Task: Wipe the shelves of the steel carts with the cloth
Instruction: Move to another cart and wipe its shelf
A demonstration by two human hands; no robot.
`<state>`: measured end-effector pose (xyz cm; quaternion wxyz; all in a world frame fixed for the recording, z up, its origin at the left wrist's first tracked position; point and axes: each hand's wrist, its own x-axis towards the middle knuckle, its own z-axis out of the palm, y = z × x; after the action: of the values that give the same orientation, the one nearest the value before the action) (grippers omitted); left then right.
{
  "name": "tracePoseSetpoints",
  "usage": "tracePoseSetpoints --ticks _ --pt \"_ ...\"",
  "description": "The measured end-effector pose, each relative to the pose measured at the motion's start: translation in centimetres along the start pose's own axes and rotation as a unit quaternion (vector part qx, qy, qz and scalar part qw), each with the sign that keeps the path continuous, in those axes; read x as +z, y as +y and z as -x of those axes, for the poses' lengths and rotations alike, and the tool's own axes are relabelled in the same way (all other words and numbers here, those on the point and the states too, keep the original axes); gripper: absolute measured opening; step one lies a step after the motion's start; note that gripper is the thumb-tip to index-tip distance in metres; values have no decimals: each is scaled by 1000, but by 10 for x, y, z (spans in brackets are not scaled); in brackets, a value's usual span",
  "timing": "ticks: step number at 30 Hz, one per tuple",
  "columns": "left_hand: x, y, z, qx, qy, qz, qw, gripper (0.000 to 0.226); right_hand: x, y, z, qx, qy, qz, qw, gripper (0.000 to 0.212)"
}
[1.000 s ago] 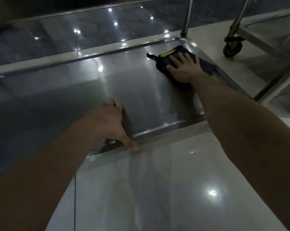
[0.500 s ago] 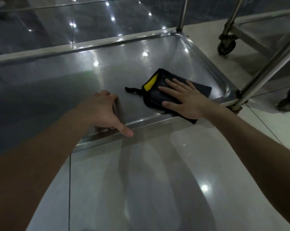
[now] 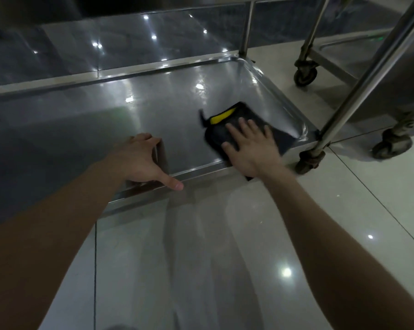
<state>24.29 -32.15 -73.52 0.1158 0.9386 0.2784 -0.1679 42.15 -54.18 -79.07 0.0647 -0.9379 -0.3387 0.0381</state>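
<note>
two hands are engaging: the right hand is pressing flat, fingers spread, on the folded black cloth with yellow patch directly beneath it; the left hand is gripping the near rim of the flat steel cart shelf. most of that shelf is extending leftward from the pressing hand.

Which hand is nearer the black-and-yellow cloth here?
Right. The right hand presses flat on the cloth; the left hand holds the shelf rim, apart from the cloth, to its left.
</note>
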Motion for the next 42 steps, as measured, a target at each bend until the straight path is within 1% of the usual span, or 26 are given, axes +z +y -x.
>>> tracePoseSetpoints --ticks 2,4,6,7,9,12,14,15,18,21,22,24,26,29,32,34,36,38,40,42 --pt "1 1 8 8 29 20 999 179 9 -49 19 -97 2 -6 995 66" --pt "10 -4 25 27 102 15 994 165 16 -85 36 -181 -1 -16 983 65" --pt "22 -20 46 49 166 -2 985 158 18 -99 42 -223 0 -12 975 66" --pt "24 -33 56 52 172 -4 984 158 19 -100 41 -230 2 -8 973 67" --pt "18 -65 72 35 144 -4 989 150 22 -101 38 -234 -2 -4 972 71" --pt "3 -115 88 -13 81 -24 996 111 26 -117 20 -231 -35 0 972 77" --pt "-1 -135 91 -17 52 -13 998 87 24 -139 0 -227 -66 4 972 81" --pt "0 -141 90 -13 55 -6 998 82 23 -152 -8 -226 -81 3 971 84" --pt "5 -145 86 -14 75 -8 997 82 22 -186 -15 -239 -107 -2 965 95" --pt "14 -148 88 -19 104 2 994 74 28 -195 12 -289 -89 21 953 111" --pt "17 -150 90 -20 115 10 993 71 31 -192 24 -313 -74 34 946 111" --pt "21 -151 95 -20 127 26 991 67 37 -186 43 -356 -43 62 931 102" --pt "22 -149 99 -13 129 34 991 64 36 -182 53 -362 -44 82 927 97" --pt "16 -148 111 6 93 38 995 63 16 -189 62 -347 -110 61 929 90" --pt "-5 -158 140 43 52 46 997 65 -25 -205 73 -354 -167 6 920 71" --pt "-21 -171 167 49 38 46 997 66 -58 -227 83 -338 -189 12 922 61" --pt "-35 -190 198 38 27 51 998 67 -91 -263 90 -325 -217 34 920 54" --pt "-40 -211 230 26 12 114 993 65 -119 -307 100 -331 -253 69 906 38" --pt "-36 -232 261 9 3 224 975 67 -139 -348 114 -350 -296 92 884 26" --pt "-24 -252 287 -2 15 315 949 82 -147 -382 131 -366 -336 95 863 28"
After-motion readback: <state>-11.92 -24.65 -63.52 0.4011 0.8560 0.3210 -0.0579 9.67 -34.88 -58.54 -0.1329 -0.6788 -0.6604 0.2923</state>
